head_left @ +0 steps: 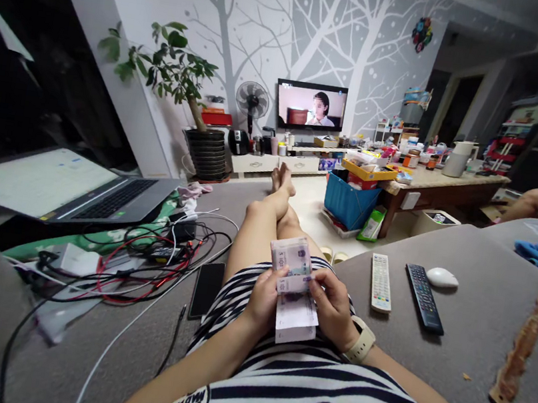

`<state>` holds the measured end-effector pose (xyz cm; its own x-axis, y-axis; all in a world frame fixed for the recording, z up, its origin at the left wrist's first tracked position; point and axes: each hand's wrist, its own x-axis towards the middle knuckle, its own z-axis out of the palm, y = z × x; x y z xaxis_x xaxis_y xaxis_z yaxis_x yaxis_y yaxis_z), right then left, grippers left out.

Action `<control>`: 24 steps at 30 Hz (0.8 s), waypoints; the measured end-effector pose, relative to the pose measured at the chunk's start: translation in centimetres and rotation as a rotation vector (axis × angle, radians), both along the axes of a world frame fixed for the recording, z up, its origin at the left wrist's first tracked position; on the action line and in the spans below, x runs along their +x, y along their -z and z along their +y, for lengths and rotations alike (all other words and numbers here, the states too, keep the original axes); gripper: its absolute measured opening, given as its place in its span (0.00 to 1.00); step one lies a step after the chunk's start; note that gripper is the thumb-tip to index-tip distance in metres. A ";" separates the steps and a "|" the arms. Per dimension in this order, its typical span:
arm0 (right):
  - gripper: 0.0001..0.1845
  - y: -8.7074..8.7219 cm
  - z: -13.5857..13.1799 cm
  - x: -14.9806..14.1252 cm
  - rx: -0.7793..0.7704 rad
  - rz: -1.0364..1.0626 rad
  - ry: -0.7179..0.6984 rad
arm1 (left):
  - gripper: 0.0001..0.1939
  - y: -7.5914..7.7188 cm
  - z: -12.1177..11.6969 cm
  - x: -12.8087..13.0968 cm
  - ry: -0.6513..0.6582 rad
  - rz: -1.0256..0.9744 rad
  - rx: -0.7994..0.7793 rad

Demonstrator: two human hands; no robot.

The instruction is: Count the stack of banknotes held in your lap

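Several pale purple banknotes (293,259) are held above my lap, some upright and some folded down toward me. My left hand (266,293) grips their left edge, its thumb lying on the front of the notes. From the other side, my right hand (333,303) pinches the notes near their middle with thumb and fingers. A pale watch (361,340) is on my right wrist. Beneath the notes is a striped garment (316,390) over my lap. Parts of the lower notes and the fingers behind them are hidden.
On the sofa to the right lie a white remote (381,283), a black remote (424,297) and a mouse (442,277). A phone (206,290), tangled cables (159,259) and a laptop (118,196) are left. Another person's leg (536,204) shows far right.
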<state>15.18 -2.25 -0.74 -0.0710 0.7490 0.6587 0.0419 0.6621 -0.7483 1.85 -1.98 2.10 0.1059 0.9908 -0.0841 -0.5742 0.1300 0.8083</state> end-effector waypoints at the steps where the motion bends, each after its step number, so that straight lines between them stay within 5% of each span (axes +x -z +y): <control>1: 0.10 0.0 0.0 0.0 -0.003 0.000 -0.003 | 0.13 0.0 0.0 0.0 0.001 -0.001 -0.002; 14: 0.12 0.0 0.0 0.1 -0.002 -0.004 0.024 | 0.14 -0.1 0.0 0.1 -0.013 -0.007 0.000; 19: 0.20 0.1 -0.1 0.2 0.013 0.021 -0.011 | 0.13 -0.1 0.1 0.2 -0.078 0.028 0.016; 24: 0.16 0.3 0.6 0.1 -0.108 0.025 0.109 | 0.13 -0.2 0.0 0.4 -0.082 0.014 0.000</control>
<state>15.28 -1.63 -0.99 0.0301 0.8179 0.5746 0.0898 0.5704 -0.8165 2.22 -1.95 2.30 0.0231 0.9961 -0.0851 -0.5717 0.0830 0.8162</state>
